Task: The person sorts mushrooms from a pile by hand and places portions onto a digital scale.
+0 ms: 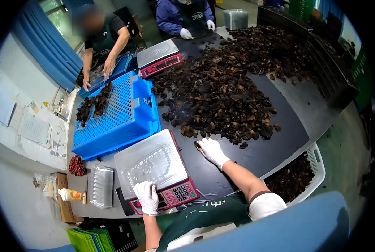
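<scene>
My left hand (146,196), in a white glove, is at the near edge of the digital scale (181,192), its fingers curled at the end of a clear plastic tray (150,161). That tray lies on the scale's metal plate. My right hand (213,153), gloved too, is over the dark tabletop just short of a big heap of dark brown wood ear mushrooms (225,101). Its fingers are bent together around a small dark mushroom piece (197,144), partly hidden by the fingertips.
An upturned blue crate (122,113) carries some mushrooms. Clear trays (101,187) are stacked left of my scale; a second scale (160,56) stands farther back. A white basket of mushrooms (317,168) sits below the table's right edge. Two people (105,38) work across the table.
</scene>
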Demonstrator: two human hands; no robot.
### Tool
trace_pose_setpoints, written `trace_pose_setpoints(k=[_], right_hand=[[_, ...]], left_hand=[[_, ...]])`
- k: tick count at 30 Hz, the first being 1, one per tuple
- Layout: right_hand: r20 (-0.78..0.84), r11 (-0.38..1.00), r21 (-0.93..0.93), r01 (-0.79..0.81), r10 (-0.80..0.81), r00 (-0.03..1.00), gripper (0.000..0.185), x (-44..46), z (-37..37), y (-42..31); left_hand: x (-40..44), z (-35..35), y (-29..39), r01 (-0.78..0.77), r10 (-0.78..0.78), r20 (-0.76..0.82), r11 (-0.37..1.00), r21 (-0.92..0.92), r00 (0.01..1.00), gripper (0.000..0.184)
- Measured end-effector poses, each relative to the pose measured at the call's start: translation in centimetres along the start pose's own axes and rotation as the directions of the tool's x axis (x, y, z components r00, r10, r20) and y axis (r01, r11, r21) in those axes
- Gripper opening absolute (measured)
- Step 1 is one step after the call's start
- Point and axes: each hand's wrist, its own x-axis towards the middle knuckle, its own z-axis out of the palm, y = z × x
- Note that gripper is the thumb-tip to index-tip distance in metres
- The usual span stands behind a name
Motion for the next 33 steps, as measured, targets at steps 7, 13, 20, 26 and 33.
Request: trace_pose_setpoints(k=[7, 13, 20, 26, 33], right_hand=[[-0.014, 0.995, -0.012, 0.104, -0.104, 0.994, 0.019, -4.2, -2.1, 1.1], [-0.136, 0.839, 0.483, -0.250, 0.354, 0.925, 0.023, -1.2, -3.5, -1.3], [-0.095, 0.687, 0.722, 0.082, -0.020, 0.995, 0.030, 5.5, -9.7, -14.9], [-0.143, 0.784, 0.569, 0.249, -0.204, 0.969, 0.046, 3.4, -7.0, -16.0], [-0.182, 0.918, 0.372, -0.133, 0.213, 0.960, 0.044, -5.0, -3.5, -7.8]], left_hand=[[-0.3, -0.3, -0.8, 0.061, -0.058, 0.052, 0.997, -0.051, 0.997, 0.010], [-0.1, 0.1, -0.8, 0.027, -0.025, 0.034, 0.998, -0.058, 0.999, 0.010], [1.0, 0.6, 0.1, -0.035, 0.043, 0.063, 0.992, -0.121, 0.997, 0.013], [0.4, 1.6, -1.2, -0.046, 0.054, 0.065, 0.992, -0.117, 0.996, 0.014], [1.1, 0.5, -0.9, -0.014, 0.025, 0.073, 0.989, -0.150, 0.997, 0.013]])
